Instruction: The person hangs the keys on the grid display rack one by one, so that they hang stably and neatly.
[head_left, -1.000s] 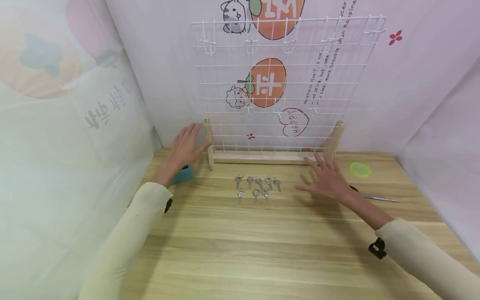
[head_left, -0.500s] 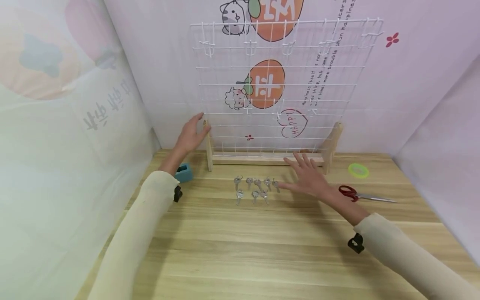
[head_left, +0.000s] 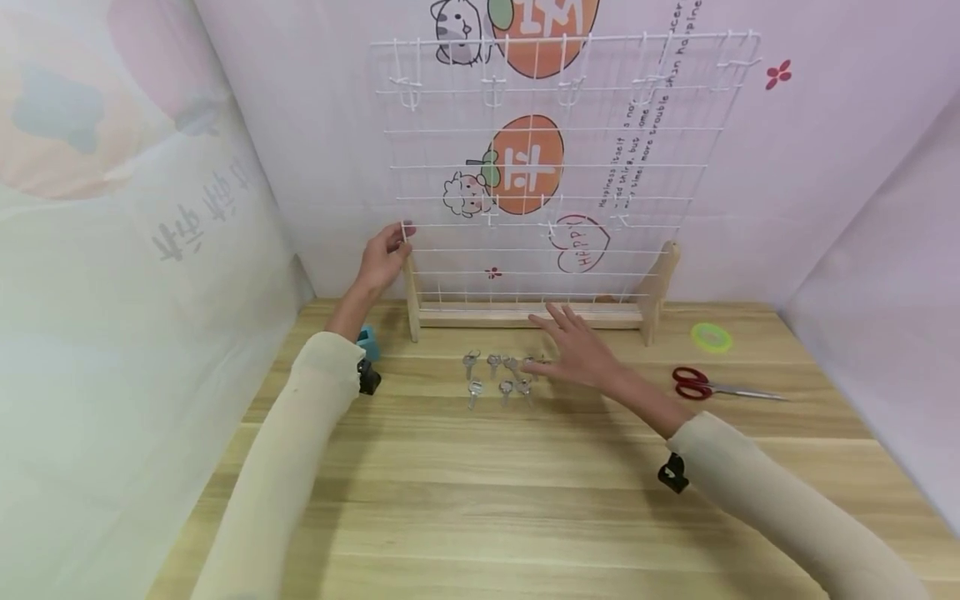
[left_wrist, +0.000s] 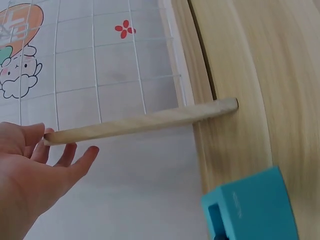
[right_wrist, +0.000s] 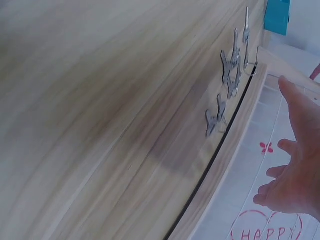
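In the head view a white wire grid rack (head_left: pixel 566 39) stands in a wooden base at the back of the table. My left hand (head_left: pixel 382 260) pinches the top of the rack's left wooden post (head_left: pixel 412 308). The left wrist view shows thumb and fingers on either side of that post's end (left_wrist: pixel 55 137). My right hand (head_left: pixel 581 350), fingers spread, hovers by the right end of two rows of small silver keys (head_left: pixel 475 389) and partly hides some. In the right wrist view this hand (right_wrist: pixel 302 165) holds nothing, and the keys (right_wrist: pixel 235 50) lie before the base.
Several white hooks (head_left: pixel 492 90) hang on the grid. A teal block with a slot (left_wrist: pixel 255 205) stands left of the rack, partly behind my left sleeve. Red-handled scissors (head_left: pixel 693 385) and a yellow-green ring (head_left: pixel 711 337) lie to the right. Printed cloth walls enclose the table.
My left hand has come from beside the left post to its top and now pinches it. The right hand has moved left from the rack's right end to over the keys, uncovering the scissors.
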